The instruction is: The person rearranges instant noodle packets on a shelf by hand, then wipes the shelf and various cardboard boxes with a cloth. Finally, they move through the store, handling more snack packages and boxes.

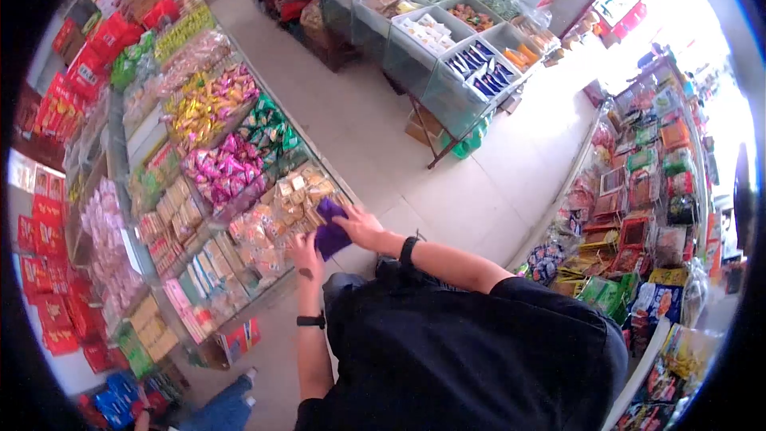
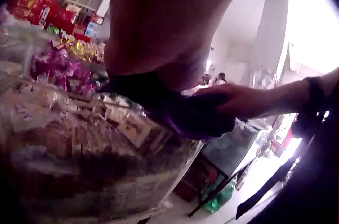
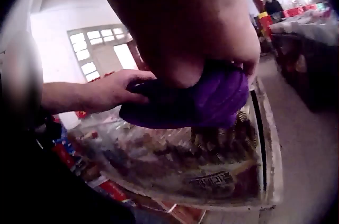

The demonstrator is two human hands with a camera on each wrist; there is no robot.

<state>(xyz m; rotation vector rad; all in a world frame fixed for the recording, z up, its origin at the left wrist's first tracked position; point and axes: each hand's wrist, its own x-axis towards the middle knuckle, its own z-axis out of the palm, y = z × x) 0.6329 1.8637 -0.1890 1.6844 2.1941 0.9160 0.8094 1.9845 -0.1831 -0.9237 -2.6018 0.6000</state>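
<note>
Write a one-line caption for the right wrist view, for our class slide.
Left hand and right hand hold a purple cloth above a clear-sided display case in a shop.

This is a shop that sells sweets and snacks. The big stand (image 1: 316, 152) is full of small wrapped sweets, sorted by kind: pink ones (image 1: 219, 168), gold ones (image 1: 191, 116) and green ones (image 1: 271, 126). Red packs (image 1: 49, 275) are piled up beside the stand, on the side away from the floor (image 1: 487, 183). Across the floor from the stand, tubs (image 1: 449, 49) hold more small packs, sorted too. Also across from the stand, a long rack (image 1: 638, 179) is crammed with shiny bags in lots of colors.
</note>
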